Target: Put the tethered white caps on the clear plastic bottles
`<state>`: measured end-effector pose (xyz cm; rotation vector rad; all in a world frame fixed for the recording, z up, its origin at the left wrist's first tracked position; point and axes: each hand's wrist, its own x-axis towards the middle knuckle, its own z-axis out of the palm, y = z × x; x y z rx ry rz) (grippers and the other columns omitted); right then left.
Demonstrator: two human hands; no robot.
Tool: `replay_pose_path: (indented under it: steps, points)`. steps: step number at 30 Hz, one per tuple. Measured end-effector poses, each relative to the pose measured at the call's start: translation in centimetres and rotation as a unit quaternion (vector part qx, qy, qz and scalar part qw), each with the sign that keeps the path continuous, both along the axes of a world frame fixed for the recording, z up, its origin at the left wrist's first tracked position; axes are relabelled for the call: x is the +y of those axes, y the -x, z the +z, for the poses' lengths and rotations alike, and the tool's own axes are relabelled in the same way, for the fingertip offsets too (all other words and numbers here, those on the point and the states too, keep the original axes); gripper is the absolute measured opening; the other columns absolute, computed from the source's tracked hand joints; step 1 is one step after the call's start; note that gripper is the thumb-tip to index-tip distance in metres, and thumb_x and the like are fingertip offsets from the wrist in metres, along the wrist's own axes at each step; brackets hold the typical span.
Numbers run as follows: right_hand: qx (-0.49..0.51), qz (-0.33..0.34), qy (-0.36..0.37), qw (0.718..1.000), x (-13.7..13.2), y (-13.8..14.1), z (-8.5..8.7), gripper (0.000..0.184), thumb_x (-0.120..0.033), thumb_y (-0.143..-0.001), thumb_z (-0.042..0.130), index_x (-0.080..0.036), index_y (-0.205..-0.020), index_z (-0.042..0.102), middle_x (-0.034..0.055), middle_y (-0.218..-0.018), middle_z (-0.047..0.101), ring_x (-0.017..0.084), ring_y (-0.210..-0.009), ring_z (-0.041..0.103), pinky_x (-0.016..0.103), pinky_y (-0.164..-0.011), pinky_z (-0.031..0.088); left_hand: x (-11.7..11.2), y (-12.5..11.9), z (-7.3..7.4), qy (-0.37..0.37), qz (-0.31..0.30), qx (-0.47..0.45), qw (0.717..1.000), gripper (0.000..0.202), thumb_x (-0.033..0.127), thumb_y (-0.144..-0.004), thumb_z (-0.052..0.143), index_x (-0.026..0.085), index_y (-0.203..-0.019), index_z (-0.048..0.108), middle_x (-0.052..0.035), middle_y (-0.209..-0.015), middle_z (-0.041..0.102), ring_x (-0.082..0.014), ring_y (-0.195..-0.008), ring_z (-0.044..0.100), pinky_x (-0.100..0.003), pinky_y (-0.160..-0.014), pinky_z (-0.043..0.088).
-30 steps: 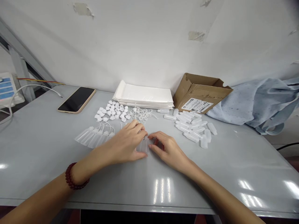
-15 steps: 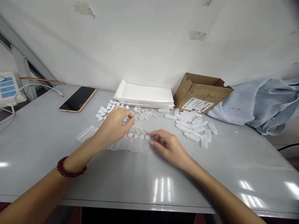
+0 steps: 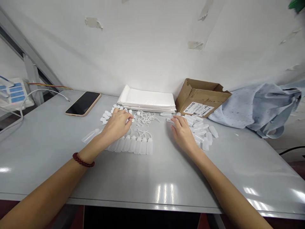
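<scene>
My left hand [image 3: 117, 125] is over the white caps [image 3: 105, 117], its fingers bent and drawn together; whatever is between the fingertips is hidden. Just right of its fingertips lies a heap of thin white cords [image 3: 145, 118]. My right hand [image 3: 183, 133] is at the left side of a pile of small translucent bottles [image 3: 202, 128], thumb and fingers somewhat apart, with nothing visibly held. Between the hands, a row of capped bottles [image 3: 137, 145] with cords at their tops lies side by side. My left forearm partly covers the row's left end, where more clear bottles [image 3: 90, 136] lie slanted.
A stack of white padded envelopes [image 3: 149, 97] lies against the wall. An open cardboard box [image 3: 202, 98] is right of it, beside a light blue cloth [image 3: 245, 106]. A phone [image 3: 83, 103] lies at the left, near a white cable [image 3: 45, 87] and a power strip [image 3: 16, 92].
My right hand has moved from the row's right end rightward and away from me to the loose bottles. My left hand stays over the caps. The camera view has shifted slightly.
</scene>
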<state>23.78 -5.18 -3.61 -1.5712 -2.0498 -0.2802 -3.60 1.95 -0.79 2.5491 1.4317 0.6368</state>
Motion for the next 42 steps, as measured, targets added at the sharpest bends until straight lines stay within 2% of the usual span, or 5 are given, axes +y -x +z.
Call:
replay_pose_path:
  steps: [11, 21, 30, 36, 42]
  points:
    - [-0.075, -0.033, 0.061, 0.995, 0.3, -0.3, -0.6, 0.033, -0.005, -0.088, 0.038, -0.008, -0.113, 0.06, 0.023, -0.126, 0.056, 0.033, -0.12, 0.048, 0.048, -0.097, 0.043, 0.7, -0.4, -0.8, -0.036, 0.004, 0.004, 0.999, 0.037, 0.032, -0.085, 0.045, 0.01, -0.102, 0.069, -0.0152, -0.097, 0.059, -0.0333, -0.103, 0.042, -0.049, -0.089, 0.041]
    - [-0.088, -0.049, 0.057, 0.993, 0.9, -0.3, -1.0, 0.029, -0.007, -0.089, 0.038, -0.012, -0.104, 0.063, 0.0208, -0.124, 0.056, 0.032, -0.118, 0.047, 0.047, -0.093, 0.042, 1.4, -1.5, -1.0, -0.053, 0.007, 0.001, 0.999, 0.03, 0.025, -0.082, 0.044, 0.013, -0.081, 0.072, -0.0142, -0.09, 0.06, -0.0328, -0.099, 0.045, -0.049, -0.086, 0.043]
    - [-0.063, -0.053, 0.077, 0.994, 0.8, -0.1, -0.1, 0.024, -0.009, -0.089, 0.04, -0.017, -0.095, 0.061, 0.0149, -0.103, 0.063, 0.029, -0.096, 0.054, 0.04, -0.079, 0.04, 0.6, -1.3, 1.5, 0.017, 0.036, -0.108, 0.993, 0.026, 0.035, -0.082, 0.052, 0.019, -0.081, 0.072, -0.0077, -0.088, 0.07, -0.0284, -0.095, 0.052, -0.044, -0.085, 0.042]
    - [-0.003, -0.042, 0.063, 0.997, 0.3, 0.5, 0.1, 0.021, -0.011, -0.089, 0.04, -0.017, -0.105, 0.051, 0.0146, -0.103, 0.062, 0.027, -0.096, 0.058, 0.039, -0.078, 0.045, -0.7, -1.1, 2.9, 0.278, 0.046, -0.351, 0.893, 0.021, 0.039, -0.071, 0.068, 0.02, -0.077, 0.073, -0.0052, -0.098, 0.071, -0.0225, -0.089, 0.061, -0.032, -0.069, 0.043]
    - [0.195, 0.056, 0.046, 0.978, -1.9, 2.9, 1.6, 0.018, -0.024, -0.092, 0.047, -0.022, -0.11, 0.044, 0.0098, -0.104, 0.062, 0.023, -0.09, 0.063, 0.038, -0.076, 0.051, -2.3, -1.7, 3.3, 0.379, 0.009, -0.397, 0.836, 0.022, 0.035, -0.07, 0.071, 0.018, -0.085, 0.07, -0.0058, -0.091, 0.071, -0.02, -0.086, 0.061, -0.031, -0.068, 0.044]
